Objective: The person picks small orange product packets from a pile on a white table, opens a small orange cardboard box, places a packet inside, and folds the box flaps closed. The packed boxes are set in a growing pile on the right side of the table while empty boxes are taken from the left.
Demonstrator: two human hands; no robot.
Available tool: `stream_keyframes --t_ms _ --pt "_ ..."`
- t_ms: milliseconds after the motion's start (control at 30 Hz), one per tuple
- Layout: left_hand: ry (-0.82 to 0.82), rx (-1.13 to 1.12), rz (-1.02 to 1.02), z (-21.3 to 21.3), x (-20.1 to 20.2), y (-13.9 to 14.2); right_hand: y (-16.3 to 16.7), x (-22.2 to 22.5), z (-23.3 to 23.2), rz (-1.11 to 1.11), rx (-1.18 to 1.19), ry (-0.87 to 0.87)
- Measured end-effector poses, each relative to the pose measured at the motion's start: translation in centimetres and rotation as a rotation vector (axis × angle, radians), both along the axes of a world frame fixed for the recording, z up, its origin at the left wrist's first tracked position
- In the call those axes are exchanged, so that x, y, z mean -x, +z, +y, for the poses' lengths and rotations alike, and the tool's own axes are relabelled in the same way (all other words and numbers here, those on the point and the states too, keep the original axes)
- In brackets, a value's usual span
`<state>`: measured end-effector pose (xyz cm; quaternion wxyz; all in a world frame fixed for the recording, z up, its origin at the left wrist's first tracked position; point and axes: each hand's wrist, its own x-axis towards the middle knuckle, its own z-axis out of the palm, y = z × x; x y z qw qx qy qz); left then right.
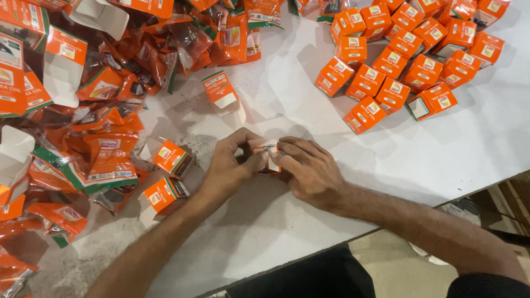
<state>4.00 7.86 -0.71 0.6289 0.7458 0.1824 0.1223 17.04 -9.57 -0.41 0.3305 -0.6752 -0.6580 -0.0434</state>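
Heaped across the left and upper left of the frame: orange foil packets (110, 160), crumpled and overlapping, kept within arm's reach of the hands. Mixed in at the far left edge, opened cartons (63, 66) with white flaps standing up, apparently left unfolded so something can go in.

Just left of centre, on the white table (309, 221): two small orange boxes (171, 157), flaps open, lying on their sides near the left wrist. Above them, at upper centre, another open box (223, 94) with its white flap hanging toward the hands.

At centre: left hand (229, 165) and right hand (309, 171) pressed in from either side around one small box (265, 154), which sits low against the table between them. Fingers of both hands closed on it, thumbs and fingertips bearing on the white top flap, seemingly to hold the sides square while the flap folds down. Much of the box hidden under the fingers.

At upper right: closed orange boxes (397, 60) packed close in rough rows, tops up, well apart from the loose heap, likely set there as the finished lot.
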Motion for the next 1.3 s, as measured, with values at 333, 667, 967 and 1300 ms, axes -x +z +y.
stream_keyframes --t_ms 333,667,967,1300 --pt "-0.216 -0.795 -0.446 0.1 1.8 0.3 -0.6 -0.3 -0.2 0.237 0.116 -0.060" --pt "-0.303 -0.903 -0.471 0.2 2.4 -0.9 -0.6 -0.1 -0.2 0.242 0.143 -0.096" --pt "-0.207 -1.036 -0.403 1.5 2.5 0.9 0.1 -2.0 0.8 -0.025 0.069 -0.114" --pt "0.037 -1.144 -0.077 5.3 -4.0 3.4 -0.9 -1.9 0.7 0.076 0.044 -0.063"
